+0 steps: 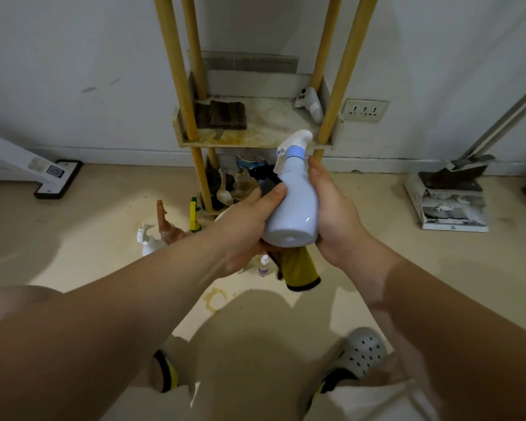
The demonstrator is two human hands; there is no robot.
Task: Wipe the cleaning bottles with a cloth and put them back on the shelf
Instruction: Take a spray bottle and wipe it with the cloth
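Observation:
A white spray bottle (pixel 295 205) with a pale blue collar is held between both hands, nozzle pointing away toward the shelf (pixel 255 138). My right hand (pixel 334 220) grips its right side. My left hand (pixel 243 229) holds the yellow-and-dark cloth (pixel 301 268) against the bottle's left side and base; the cloth hangs below. On the floor to the left stand a white spray bottle (pixel 148 241), a brown bottle (pixel 167 226), a yellow bottle (pixel 194 217) and a tiny dropper bottle (pixel 264 265).
The shelf has yellow posts (pixel 176 71), a dirty white board with a dark folded cloth (pixel 222 115) and a white controller-like object (pixel 310 104). Clutter fills the lower tier (pixel 240 180). A mop base (pixel 58 180) lies at left, a dustpan (pixel 450 196) at right, and a wall socket (pixel 365 110).

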